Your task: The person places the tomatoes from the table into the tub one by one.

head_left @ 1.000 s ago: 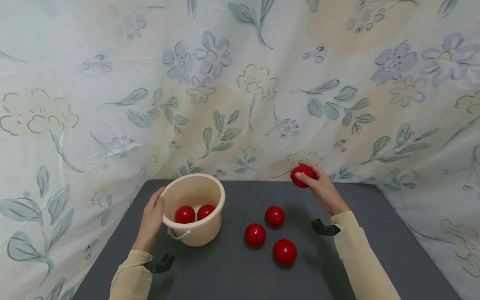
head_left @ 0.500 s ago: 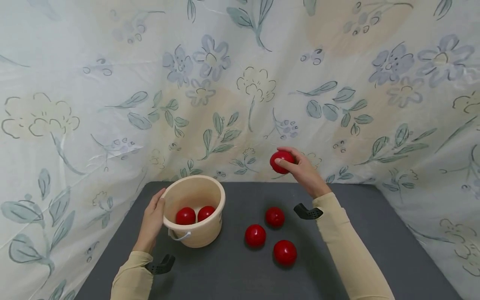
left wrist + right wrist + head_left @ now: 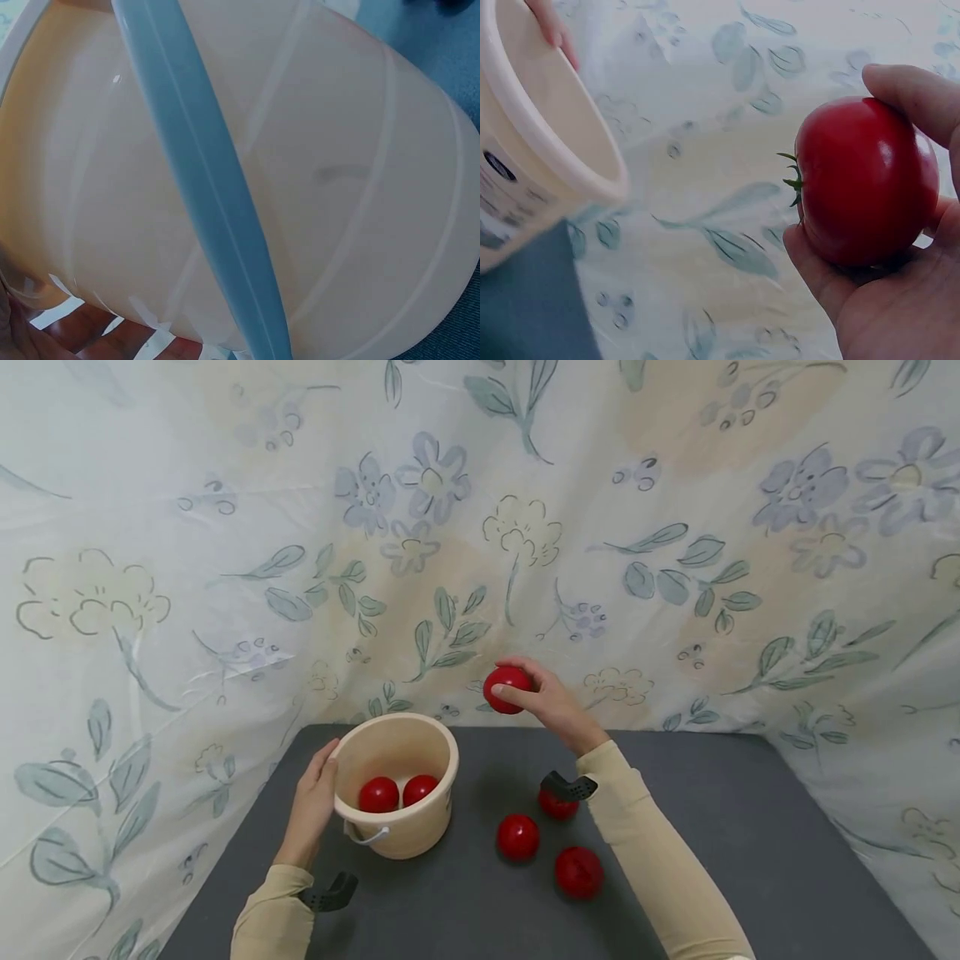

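My right hand (image 3: 557, 708) holds a red tomato (image 3: 864, 180) in the air, thumb on one side and fingers on the other. Its green stem end shows in the right wrist view. The tomato is up and to the right of a cream plastic bucket (image 3: 414, 838), apart from it. At the bucket's left side my left hand (image 3: 309, 806) grips the rim, and the bucket leans slightly towards me. Two tomatoes lie inside, one at the left (image 3: 378, 794) and another beside it (image 3: 420, 788). The bucket's bluish handle (image 3: 208, 180) hangs down across its wall.
Three more tomatoes lie on the dark grey table (image 3: 442, 910): one nearest the bucket (image 3: 518, 837), one in front (image 3: 579, 872), and one farther back (image 3: 558, 808), partly covered by the right wrist's black mount (image 3: 570, 787). A flowered cloth (image 3: 517, 585) hangs behind the table.
My right hand has carried the tomato leftwards, first rising and then dipping slightly, towards the bucket. The left hand and bucket stay in place.
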Action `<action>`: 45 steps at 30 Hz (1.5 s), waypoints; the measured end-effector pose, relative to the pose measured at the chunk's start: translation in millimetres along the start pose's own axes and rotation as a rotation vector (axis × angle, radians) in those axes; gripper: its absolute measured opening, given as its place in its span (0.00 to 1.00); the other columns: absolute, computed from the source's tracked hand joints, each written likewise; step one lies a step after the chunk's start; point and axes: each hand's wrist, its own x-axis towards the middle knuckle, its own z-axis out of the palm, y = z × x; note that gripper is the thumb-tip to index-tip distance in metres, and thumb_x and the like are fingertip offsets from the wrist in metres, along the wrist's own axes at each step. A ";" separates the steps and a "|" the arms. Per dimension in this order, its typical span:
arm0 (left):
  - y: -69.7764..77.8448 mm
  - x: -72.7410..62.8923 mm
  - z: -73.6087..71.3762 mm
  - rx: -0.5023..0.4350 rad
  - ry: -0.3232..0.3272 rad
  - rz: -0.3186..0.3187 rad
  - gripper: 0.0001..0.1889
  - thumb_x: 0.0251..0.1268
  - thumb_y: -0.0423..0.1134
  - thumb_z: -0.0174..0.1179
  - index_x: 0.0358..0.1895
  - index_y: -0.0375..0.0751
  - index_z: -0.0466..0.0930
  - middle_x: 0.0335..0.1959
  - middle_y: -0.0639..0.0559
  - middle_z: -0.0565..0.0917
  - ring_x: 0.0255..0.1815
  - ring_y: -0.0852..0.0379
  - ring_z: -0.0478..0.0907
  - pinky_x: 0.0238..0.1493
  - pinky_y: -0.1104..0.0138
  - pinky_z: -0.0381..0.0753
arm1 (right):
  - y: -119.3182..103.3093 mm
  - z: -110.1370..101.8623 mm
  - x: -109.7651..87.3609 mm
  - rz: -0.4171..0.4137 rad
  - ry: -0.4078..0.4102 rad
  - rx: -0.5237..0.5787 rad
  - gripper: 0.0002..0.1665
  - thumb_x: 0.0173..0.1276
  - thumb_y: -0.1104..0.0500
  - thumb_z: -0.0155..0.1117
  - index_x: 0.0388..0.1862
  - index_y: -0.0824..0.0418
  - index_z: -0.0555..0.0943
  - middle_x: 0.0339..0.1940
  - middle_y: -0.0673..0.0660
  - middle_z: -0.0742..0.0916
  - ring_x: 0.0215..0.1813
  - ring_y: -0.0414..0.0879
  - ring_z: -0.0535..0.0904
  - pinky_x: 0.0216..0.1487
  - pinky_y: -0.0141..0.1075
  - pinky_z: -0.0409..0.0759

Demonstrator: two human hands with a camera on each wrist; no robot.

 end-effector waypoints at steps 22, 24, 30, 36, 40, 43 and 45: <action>0.6 -1.4 1.0 -0.016 0.007 0.003 0.29 0.84 0.53 0.33 0.82 0.52 0.52 0.82 0.42 0.58 0.80 0.38 0.59 0.75 0.40 0.62 | 4.4 72.6 18.8 0.007 -0.127 0.018 0.36 0.66 0.49 0.71 0.71 0.47 0.71 0.67 0.54 0.78 0.66 0.53 0.74 0.60 0.46 0.83; 1.0 -1.9 0.8 -0.015 0.005 -0.001 0.29 0.84 0.53 0.33 0.82 0.53 0.52 0.82 0.43 0.58 0.80 0.38 0.59 0.75 0.40 0.62 | 5.6 78.3 19.7 -0.001 -0.146 0.028 0.36 0.65 0.50 0.71 0.72 0.48 0.71 0.67 0.54 0.78 0.66 0.53 0.74 0.60 0.47 0.83; 1.2 -1.9 -0.5 -0.019 -0.001 0.002 0.29 0.84 0.55 0.33 0.82 0.53 0.52 0.82 0.43 0.58 0.80 0.38 0.59 0.75 0.39 0.62 | 10.7 93.1 21.9 -0.019 -0.181 0.040 0.34 0.66 0.52 0.70 0.70 0.47 0.72 0.67 0.54 0.79 0.66 0.52 0.75 0.60 0.45 0.83; 1.1 -0.4 -0.3 -0.021 0.000 -0.001 0.30 0.83 0.56 0.33 0.82 0.53 0.53 0.82 0.43 0.58 0.80 0.38 0.60 0.74 0.39 0.63 | 16.3 102.5 23.3 -0.006 -0.206 0.057 0.33 0.66 0.52 0.69 0.70 0.47 0.72 0.66 0.54 0.80 0.65 0.52 0.75 0.61 0.45 0.83; 0.1 0.1 -0.5 -0.025 0.000 0.001 0.29 0.84 0.55 0.33 0.82 0.54 0.53 0.82 0.43 0.58 0.80 0.38 0.60 0.74 0.39 0.63 | 21.4 106.0 24.4 0.000 -0.222 0.072 0.36 0.66 0.52 0.70 0.72 0.50 0.71 0.67 0.54 0.79 0.66 0.52 0.74 0.62 0.46 0.82; -0.3 0.3 -1.0 -0.023 -0.005 0.004 0.29 0.84 0.55 0.33 0.82 0.55 0.52 0.82 0.43 0.57 0.80 0.38 0.59 0.74 0.39 0.63 | 25.2 107.3 24.4 0.008 -0.219 0.072 0.37 0.66 0.52 0.71 0.72 0.50 0.70 0.67 0.54 0.79 0.66 0.52 0.74 0.62 0.46 0.82; -0.3 0.4 -1.5 -0.022 -0.006 0.005 0.29 0.84 0.55 0.33 0.82 0.55 0.52 0.82 0.43 0.57 0.80 0.38 0.59 0.75 0.39 0.62 | 27.3 107.8 24.3 0.016 -0.215 0.080 0.36 0.65 0.51 0.71 0.71 0.49 0.71 0.67 0.53 0.79 0.66 0.52 0.74 0.63 0.48 0.82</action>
